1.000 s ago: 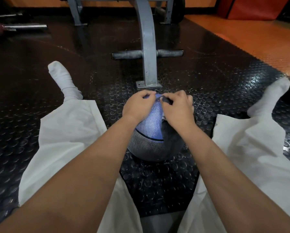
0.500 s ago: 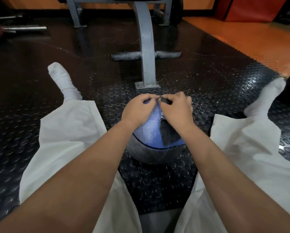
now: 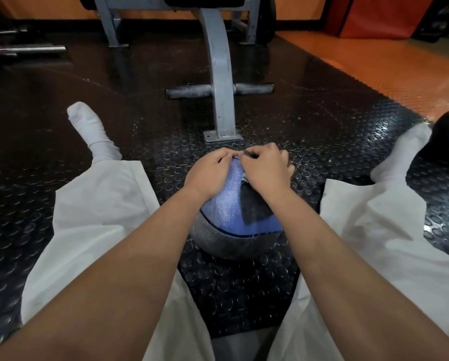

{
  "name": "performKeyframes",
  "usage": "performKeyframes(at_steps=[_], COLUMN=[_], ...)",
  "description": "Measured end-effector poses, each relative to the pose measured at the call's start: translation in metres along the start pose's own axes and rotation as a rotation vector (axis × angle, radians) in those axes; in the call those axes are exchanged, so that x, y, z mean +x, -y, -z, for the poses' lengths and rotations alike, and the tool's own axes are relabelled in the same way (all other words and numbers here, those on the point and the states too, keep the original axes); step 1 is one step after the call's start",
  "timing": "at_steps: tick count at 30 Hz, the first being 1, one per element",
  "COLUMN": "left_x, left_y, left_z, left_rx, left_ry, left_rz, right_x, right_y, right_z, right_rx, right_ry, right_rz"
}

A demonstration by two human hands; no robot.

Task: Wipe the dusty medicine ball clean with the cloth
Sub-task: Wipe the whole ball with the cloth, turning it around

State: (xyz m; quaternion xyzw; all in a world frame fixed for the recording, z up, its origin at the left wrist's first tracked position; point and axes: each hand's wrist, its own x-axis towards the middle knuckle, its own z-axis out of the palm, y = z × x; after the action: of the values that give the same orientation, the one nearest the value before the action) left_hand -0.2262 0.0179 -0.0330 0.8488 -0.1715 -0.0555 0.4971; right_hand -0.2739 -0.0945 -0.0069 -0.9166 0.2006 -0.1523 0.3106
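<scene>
With the ball point(image 3: 226, 212) sitting on the floor mat point(image 3: 166, 142) between the person's spread legs point(image 3: 95, 209), just short of the bench frame point(image 3: 219, 74), this looks like cloth setup mid-wipe rather than a stroke. The dark cloth point(image 3: 253, 207) drapes down the ball's upper right side, over the blue panel. The right hand point(image 3: 266, 169) lies on it and pinches its far end at the top of the ball. The left hand point(image 3: 210, 170) rests curled on the upper left, fingertips meeting that same end; I can't tell whether it pinches the cloth or just steadies the ball. Only a narrow strip is covered, and the grey lower band is untouched. My read of the next move: flatten the cloth under the right palm, hold the ball with the left, drag across, then roll the ball to reach the underside.
</scene>
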Motion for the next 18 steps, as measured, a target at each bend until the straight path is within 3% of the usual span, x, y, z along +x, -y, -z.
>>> performKeyframes(at_steps=[6,8,11,13,16,18], left_x=[0.002,-0.003,-0.009,-0.010,-0.010,-0.009], left_y=[0.010,0.010,0.009,0.008,0.003,-0.001], left_z=[0.010,0.011,0.008,0.006,0.003,0.002], left_rx=[0.008,-0.035,-0.067,-0.066,0.030,0.077], left_ry=[-0.015,0.003,-0.009,-0.043,-0.078,-0.077], left_rz=[0.040,0.037,0.017,0.007,0.021,0.025], right_x=[-0.079,-0.087,-0.068,-0.039,-0.003,0.000], right_y=[-0.029,-0.034,-0.021,-0.010,0.000,-0.003], right_z=[-0.021,-0.024,-0.020,-0.015,-0.011,-0.011], right_rx=[-0.089,-0.142,-0.196,-0.189,-0.133,-0.108], right_ry=[-0.091,-0.111,-0.110,-0.018,0.113,0.097], right_rz=[0.341,0.380,0.330,0.236,0.108,0.121])
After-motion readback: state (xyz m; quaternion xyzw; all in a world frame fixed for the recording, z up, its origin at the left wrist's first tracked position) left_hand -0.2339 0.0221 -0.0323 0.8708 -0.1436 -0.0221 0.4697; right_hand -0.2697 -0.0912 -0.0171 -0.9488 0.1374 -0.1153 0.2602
